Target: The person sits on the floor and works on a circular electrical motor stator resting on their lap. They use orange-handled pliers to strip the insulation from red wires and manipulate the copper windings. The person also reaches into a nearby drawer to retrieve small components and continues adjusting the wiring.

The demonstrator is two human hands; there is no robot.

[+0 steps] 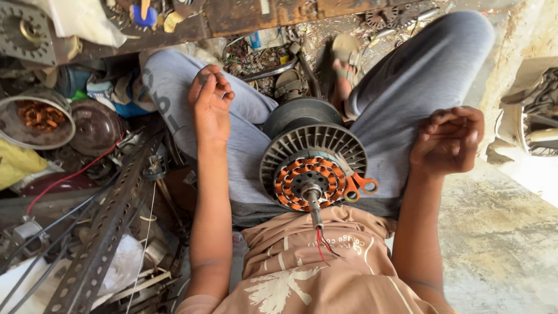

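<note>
Copper windings are showing orange in the open face of a fan motor (312,168), which is lying in the person's lap between the grey-trousered thighs, its ribbed grey rim turned up toward the head camera. A steel shaft (313,203) is sticking out of the motor's centre toward the tan shirt, with thin red and black wires (321,243) trailing off its end onto the cloth. Orange-handled scissors (359,186) are resting against the motor's lower right edge (only the loops of the handle are in view).

The left hand (209,103) is hovering to the upper left of the motor, over the left thigh, with its fingers curled loosely inward and the fingertips pinched near the thumb; whether anything thin is caught between them cannot be told. The right hand (449,139) is hanging to the right of the motor, above the right thigh, with its fingers folded into a loose fist around nothing that can be made out. Neither hand is touching the motor.

Left of the motor, a perforated steel angle bar (107,224) is slanting across a heap of scrap, and farther left a round metal bowl (11,132) is holding copper coils. Beyond the motor, a sandalled foot (346,61) is resting on littered ground.
</note>
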